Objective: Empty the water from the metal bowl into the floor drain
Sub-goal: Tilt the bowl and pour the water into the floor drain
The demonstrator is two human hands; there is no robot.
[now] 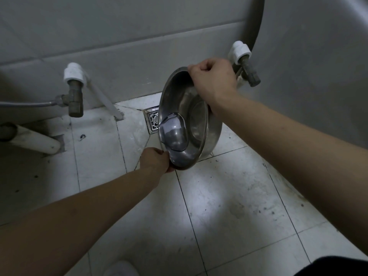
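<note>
The metal bowl (196,120) is tipped steeply on its side, its open face turned left, just above the square floor drain (152,121). A small pool of water (174,134) lies against the bowl's lower left rim, right over the drain. My left hand (156,159) pinches the near, lower rim. My right hand (214,80) grips the far, upper rim with fingers curled over it. The bowl hides the right part of the drain grate.
White tiled floor (219,196), dirty in places. A wall valve with a hose (74,92) and a white pipe (107,100) stand at the left; a second valve (248,68) sits behind my right hand. A large white curved fixture (308,66) fills the right.
</note>
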